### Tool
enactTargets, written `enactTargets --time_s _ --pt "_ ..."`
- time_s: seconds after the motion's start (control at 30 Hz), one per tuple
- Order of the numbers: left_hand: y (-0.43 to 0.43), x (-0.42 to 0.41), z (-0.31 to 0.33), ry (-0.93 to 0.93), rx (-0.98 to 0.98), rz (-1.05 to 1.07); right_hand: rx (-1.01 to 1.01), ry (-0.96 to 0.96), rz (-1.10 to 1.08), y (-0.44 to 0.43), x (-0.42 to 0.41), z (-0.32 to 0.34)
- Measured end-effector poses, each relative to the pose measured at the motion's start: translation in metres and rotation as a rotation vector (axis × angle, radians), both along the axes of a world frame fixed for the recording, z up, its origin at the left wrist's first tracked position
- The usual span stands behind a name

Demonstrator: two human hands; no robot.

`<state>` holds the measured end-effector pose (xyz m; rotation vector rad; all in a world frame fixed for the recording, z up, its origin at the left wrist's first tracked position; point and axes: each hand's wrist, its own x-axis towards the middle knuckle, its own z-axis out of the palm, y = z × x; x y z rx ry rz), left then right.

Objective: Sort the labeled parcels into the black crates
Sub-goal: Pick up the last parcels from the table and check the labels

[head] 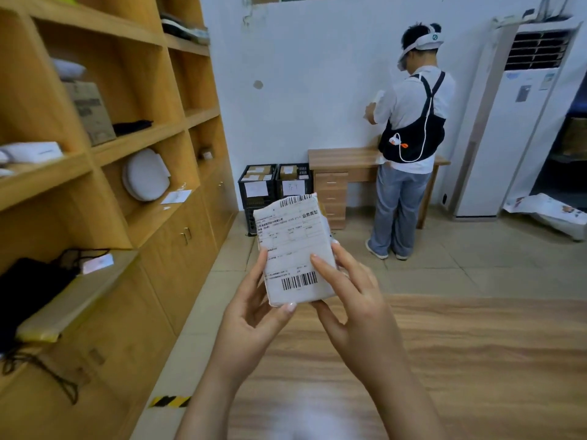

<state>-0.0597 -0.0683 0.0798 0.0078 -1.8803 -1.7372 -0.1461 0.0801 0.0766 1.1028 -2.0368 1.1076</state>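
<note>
Holding a labelled parcel [293, 246] upright at the middle of our view, we grip it with both hands. Our left hand [254, 312] curls round its lower left corner, the thumb tip on the bottom edge. Our right hand [346, 300] pinches its right side, with one finger laid across the shipping label beside the lower barcode. The parcel is white and creased, with a second barcode along its top edge.

Below our hands, from 4 to 6 o'clock, lies a wooden table [460, 360] with a pale brown grain, and the parcel hangs over its far edge. At 9 o'clock stands a tall wooden shelving unit [133, 144] with cupboard doors under it. Its compartments hold a cardboard box [90, 112], a round white object [146, 174] and some dark bags. The tiled floor [476, 262] is beige, and a strip of yellow and black tape [170, 401] marks it at 7 o'clock.

At 12 o'clock, just above the parcel, two black crates [257, 188] sit side by side against the white wall [317, 74]. Each has boxes inside and a sheet of paper on its front. Just beside them, at 1 o'clock, is a small desk [336, 160] with drawers. A person [409, 122] stands at it with their back to us, wearing a head-mounted device and a black pouch. At 2 o'clock a white floor-standing air conditioner [514, 122] rises against the wall.
</note>
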Motion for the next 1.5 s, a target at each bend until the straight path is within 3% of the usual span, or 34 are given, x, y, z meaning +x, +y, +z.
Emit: enactTargets --time_s 0.33,0.8,1.1,1.5 --pt "0.070 0.060 -0.002 -0.142 -0.385 0.468 -0.022 -0.203 0.342 0.031 0.017 -0.014" --pt "0.091 0.211 0.013 -0.190 -0.406 0.970 0.069 -0.229 0.739 -0.018 0.140 0.001" --pt "0.126 0.431 0.006 -0.381 -0.376 1.440 0.190 -0.183 1.191 -0.049 0.356 0.002" --pt "0.247 0.738 -0.022 -0.523 -0.193 1.943 0.382 -0.268 1.762 0.000 0.694 -0.017"
